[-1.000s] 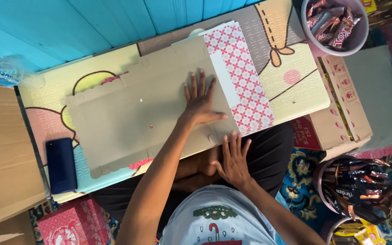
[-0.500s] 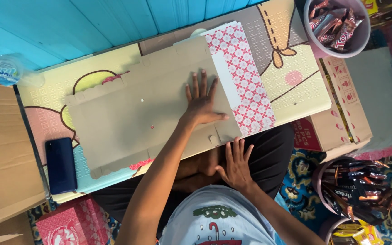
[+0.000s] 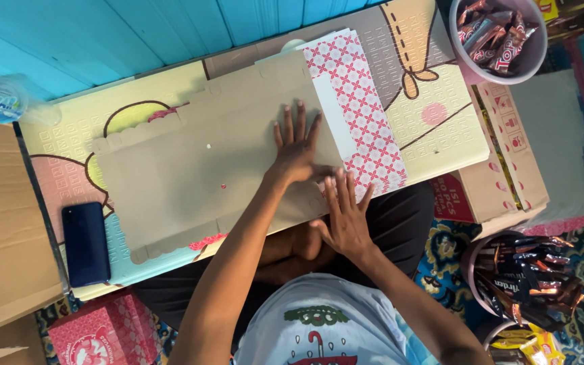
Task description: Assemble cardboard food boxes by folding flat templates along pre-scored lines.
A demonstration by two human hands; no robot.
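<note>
A flattened brown cardboard box blank (image 3: 204, 169) is spread on a cartoon-printed foam mat (image 3: 434, 135), and everything else is placed relative to it. The left hand (image 3: 297, 145) is pressed flat on the blank's right part, fingers spread wide and nothing gripped. The right hand (image 3: 346, 216) is laid open, fingers extended, on the blank's near edge just below the left hand, where a red-and-white patterned panel (image 3: 359, 101) is joined to the cardboard; nothing is clasped by it either. A dark phone (image 3: 86, 243) is seen on the mat just left of the blank. A capped plastic bottle (image 3: 1, 100) is found beyond the blank's far left corner. A pink bowl of wrapped snacks (image 3: 498, 37) is set well to the right of the blank, and a printed carton (image 3: 508, 155) lies beside the mat there.
</note>
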